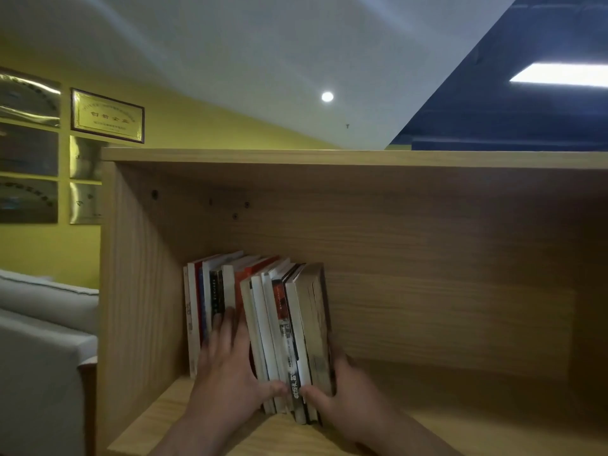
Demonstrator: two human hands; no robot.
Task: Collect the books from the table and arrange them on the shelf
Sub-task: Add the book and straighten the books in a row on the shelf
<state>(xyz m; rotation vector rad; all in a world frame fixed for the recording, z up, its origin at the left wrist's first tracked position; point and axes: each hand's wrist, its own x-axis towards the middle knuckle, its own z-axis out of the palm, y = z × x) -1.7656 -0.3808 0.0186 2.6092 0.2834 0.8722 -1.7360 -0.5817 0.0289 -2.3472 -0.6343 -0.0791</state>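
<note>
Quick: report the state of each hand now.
Left hand: open, fingers flat against the shelved books.
Right hand: grips the protruding book bundle.

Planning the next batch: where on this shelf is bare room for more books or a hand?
Free: shelf board right of the books, out to the frame edge; gap above them under the top board. Crowded: left end, books near the side wall, left hand and right hand on them.

Your right hand (345,394) hides its fingers behind the brown paperback book (316,324); spine lettering (293,386) is blurred; the lower edge crops your forearms (204,432).
</note>
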